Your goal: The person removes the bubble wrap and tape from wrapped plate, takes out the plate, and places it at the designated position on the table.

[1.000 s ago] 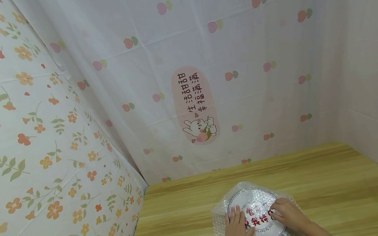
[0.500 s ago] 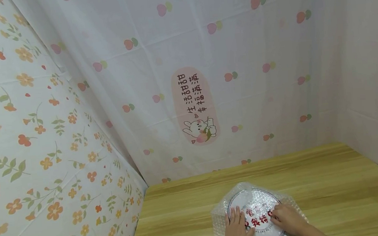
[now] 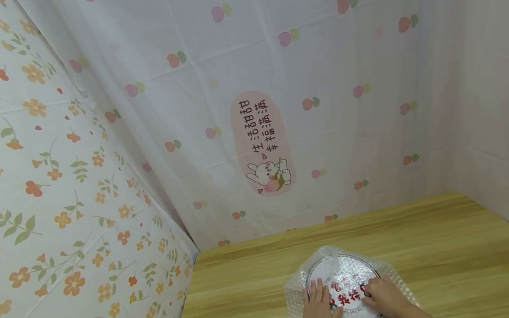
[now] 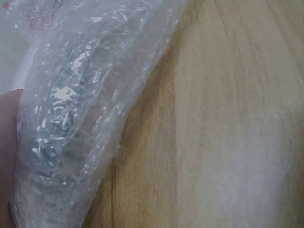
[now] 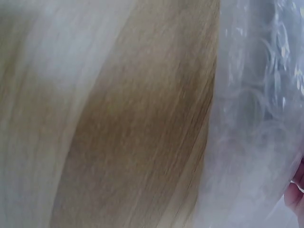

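A round white disc (image 3: 347,269) with a dark patterned rim and red printed characters lies on the table in the head view, wrapped in clear bubble wrap (image 3: 295,297). My left hand (image 3: 321,311) rests flat over its left part, fingers extended. On the right side, my right hand (image 3: 388,297) has its fingers curled and pinches the wrap near the disc's rim. The left wrist view shows the crinkled bubble wrap (image 4: 90,104) with a strip of the left hand (image 4: 7,156) beside it. Fingertips of the right hand (image 5: 295,194) appear at the wrap's edge in the right wrist view.
The wood-grain table (image 3: 462,252) extends around the wrapped disc. Behind it hangs a white curtain (image 3: 344,141) with fruit prints, and a floral cloth (image 3: 80,194) covers the left side. A pale wall (image 3: 495,107) stands at right.
My right hand's fingers have curled in more at the disc's right edge, and the hand has shifted slightly. The left hand and the disc have stayed in place.
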The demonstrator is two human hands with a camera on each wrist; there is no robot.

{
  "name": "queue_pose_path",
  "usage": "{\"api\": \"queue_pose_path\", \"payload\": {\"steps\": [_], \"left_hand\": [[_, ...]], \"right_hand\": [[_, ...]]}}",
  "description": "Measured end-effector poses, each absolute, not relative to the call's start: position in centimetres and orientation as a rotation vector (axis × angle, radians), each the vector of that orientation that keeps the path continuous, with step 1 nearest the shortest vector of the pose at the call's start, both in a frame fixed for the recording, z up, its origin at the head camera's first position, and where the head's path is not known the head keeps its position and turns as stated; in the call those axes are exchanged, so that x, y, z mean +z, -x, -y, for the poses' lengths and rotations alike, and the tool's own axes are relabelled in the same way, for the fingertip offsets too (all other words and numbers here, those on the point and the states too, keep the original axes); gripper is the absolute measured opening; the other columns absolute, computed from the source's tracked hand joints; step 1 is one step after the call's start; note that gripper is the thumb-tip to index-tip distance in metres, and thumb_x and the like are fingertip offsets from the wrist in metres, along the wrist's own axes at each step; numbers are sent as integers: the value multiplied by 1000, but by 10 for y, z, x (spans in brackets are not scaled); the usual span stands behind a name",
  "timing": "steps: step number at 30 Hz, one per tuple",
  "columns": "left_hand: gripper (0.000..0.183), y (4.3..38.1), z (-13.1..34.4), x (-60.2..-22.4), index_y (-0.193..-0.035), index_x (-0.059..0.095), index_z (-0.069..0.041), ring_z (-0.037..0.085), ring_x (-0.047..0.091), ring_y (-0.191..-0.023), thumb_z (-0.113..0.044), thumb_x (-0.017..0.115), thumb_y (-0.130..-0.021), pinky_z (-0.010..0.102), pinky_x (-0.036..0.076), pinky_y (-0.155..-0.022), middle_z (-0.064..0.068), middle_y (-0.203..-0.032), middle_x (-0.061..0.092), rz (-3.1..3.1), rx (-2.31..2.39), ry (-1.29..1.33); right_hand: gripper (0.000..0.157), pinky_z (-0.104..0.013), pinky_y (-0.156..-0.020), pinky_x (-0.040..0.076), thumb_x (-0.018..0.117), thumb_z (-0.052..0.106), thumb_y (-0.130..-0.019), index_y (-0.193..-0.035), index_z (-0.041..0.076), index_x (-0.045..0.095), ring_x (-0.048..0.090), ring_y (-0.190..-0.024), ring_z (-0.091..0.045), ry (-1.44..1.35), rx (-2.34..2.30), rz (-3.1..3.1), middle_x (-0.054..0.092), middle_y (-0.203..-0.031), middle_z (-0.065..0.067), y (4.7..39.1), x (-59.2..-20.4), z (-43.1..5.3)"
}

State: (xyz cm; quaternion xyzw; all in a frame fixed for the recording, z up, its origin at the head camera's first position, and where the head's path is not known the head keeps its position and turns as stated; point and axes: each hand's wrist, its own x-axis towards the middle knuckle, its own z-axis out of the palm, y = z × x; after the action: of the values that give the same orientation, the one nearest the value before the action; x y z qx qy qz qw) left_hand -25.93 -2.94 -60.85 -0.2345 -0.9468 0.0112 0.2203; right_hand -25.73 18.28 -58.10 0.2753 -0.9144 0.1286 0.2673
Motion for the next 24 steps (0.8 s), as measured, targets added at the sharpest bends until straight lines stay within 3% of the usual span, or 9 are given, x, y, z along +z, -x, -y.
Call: {"api": "queue_pose_path", "payload": {"steps": [10,24], "left_hand": [[59,259,30,-609,-120,56,-10,24,39,-121,-55,42,-84,41,29,-94,7,-131,46,2635,12,642],[60,257,28,-606,-120,56,-9,24,39,-121,-54,44,-83,42,29,-94,8,-131,46,2656,-13,641]], "right_hand": [[39,-30,-43,29,74,26,-55,-51,19,36,38,-46,-13,-671,297,2398,34,-52,9,258,-587,-178],[36,-29,-46,30,72,20,-57,-56,19,37,36,-49,-10,-631,372,2417,30,-55,13,256,-594,-172]]}}
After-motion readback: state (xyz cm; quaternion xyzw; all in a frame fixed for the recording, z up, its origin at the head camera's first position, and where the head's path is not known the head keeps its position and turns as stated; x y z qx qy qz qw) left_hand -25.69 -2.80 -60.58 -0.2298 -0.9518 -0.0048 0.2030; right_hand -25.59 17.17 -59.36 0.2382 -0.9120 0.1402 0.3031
